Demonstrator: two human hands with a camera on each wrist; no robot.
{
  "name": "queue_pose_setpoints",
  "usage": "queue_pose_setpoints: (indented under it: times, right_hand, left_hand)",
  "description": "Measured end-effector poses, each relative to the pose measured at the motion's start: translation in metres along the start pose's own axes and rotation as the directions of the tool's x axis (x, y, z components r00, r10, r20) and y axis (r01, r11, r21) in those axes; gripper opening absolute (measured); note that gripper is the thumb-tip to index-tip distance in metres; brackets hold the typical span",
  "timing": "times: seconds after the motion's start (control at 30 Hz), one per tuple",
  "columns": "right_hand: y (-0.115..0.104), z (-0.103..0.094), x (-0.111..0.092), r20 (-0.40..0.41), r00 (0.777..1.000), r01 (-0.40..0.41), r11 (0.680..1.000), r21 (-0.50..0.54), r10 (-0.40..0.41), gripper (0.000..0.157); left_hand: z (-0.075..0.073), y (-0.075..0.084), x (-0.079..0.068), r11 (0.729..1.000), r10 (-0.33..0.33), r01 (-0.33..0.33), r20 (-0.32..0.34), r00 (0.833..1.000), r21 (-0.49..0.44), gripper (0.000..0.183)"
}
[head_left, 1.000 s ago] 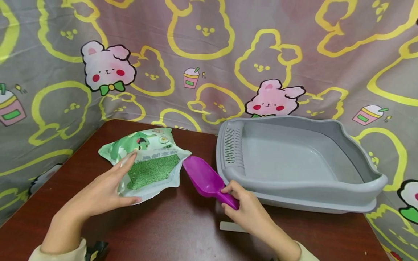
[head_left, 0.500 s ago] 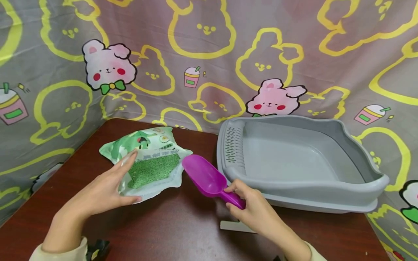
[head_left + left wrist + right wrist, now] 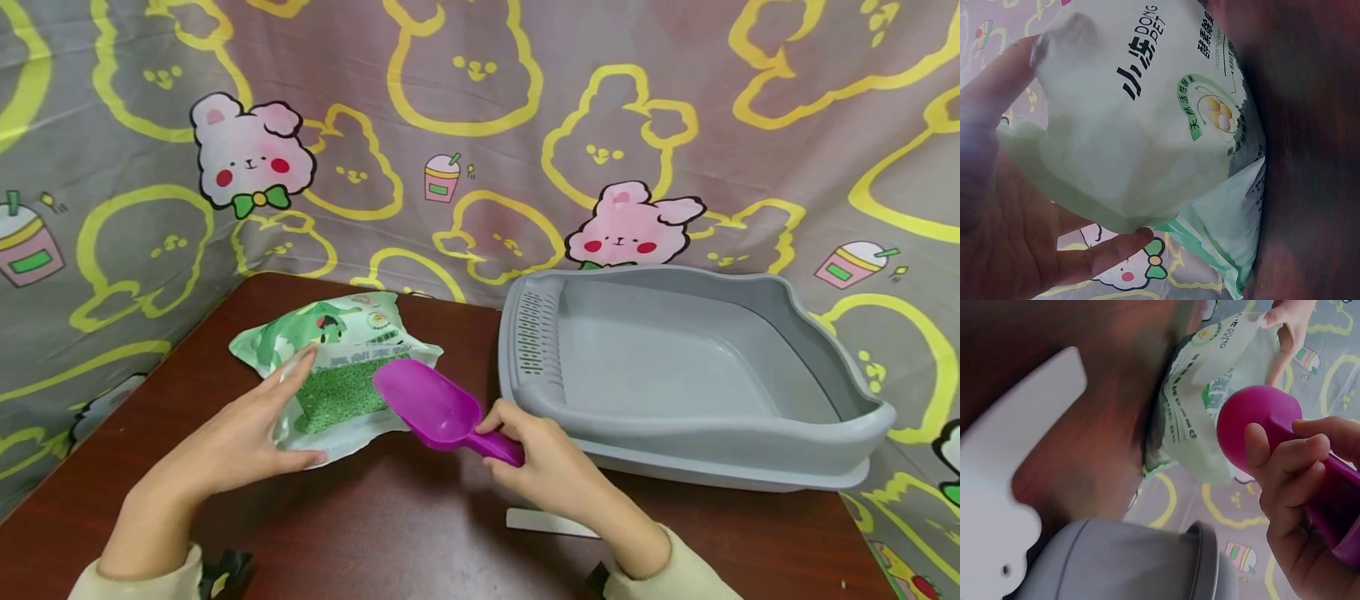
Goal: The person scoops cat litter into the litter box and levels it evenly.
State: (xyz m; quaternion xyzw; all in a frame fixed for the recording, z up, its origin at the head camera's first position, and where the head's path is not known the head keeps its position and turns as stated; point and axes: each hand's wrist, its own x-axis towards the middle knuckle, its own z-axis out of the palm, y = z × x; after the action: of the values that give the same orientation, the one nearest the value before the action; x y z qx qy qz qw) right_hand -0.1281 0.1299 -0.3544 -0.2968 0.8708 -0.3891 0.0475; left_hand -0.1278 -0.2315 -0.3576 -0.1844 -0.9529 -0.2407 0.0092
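My right hand [image 3: 540,454] grips the handle of a purple scoop [image 3: 431,404]. The scoop's bowl looks bare inside, and its tip overlaps the right side of the mouth of a pale green bag [image 3: 352,321]. Green litter pellets [image 3: 337,400] show within the bag, which lies on its side. Spread wide, the thumb and fingers of my left hand [image 3: 225,437] touch the mouth's left side. The left wrist view has the bag's printed outside [image 3: 1129,137] between thumb and fingers. From the right wrist, the underside of the scoop [image 3: 1254,422] appears before the bag.
A grey litter tray [image 3: 660,437] with a slotted step stands at the right of the brown table [image 3: 420,517]. Nearer me lies a flat white piece [image 3: 551,522], larger in the right wrist view. A printed curtain [image 3: 495,125] closes off the back and sides.
After a slight shift right, my right hand has brought the scoop left, from beside the bag to over its mouth. The left hand and the tray stay put.
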Motion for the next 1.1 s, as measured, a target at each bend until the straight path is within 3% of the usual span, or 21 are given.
queue_pose_setpoints:
  times: [0.33, 0.6, 0.8, 1.1]
  right_hand:
    - [-0.014, 0.008, 0.037, 0.081, 0.997, 0.024, 0.992, -0.128, -0.014, 0.024]
    - [-0.025, 0.008, 0.053, 0.119, 0.993, 0.033, 0.978, -0.205, -0.009, 0.022]
    - [-0.026, 0.007, 0.055, 0.156, 0.987, 0.001, 0.976, -0.218, 0.034, 0.019]
    - [-0.017, 0.008, 0.054, 0.158, 0.985, -0.042, 0.989, -0.144, 0.065, 0.018]
  left_hand:
    - [0.002, -0.003, -0.002, 1.000, 0.019, -0.019, -0.007, 1.000, -0.014, 0.121]
    - [0.002, -0.003, -0.002, 1.000, 0.025, -0.025, -0.016, 1.000, 0.003, 0.121]
    - [0.003, -0.003, -0.002, 0.999, 0.036, -0.036, -0.021, 0.999, -0.021, 0.121]
    - [0.003, -0.002, 0.000, 0.999, 0.031, -0.031, -0.023, 0.999, -0.017, 0.123]
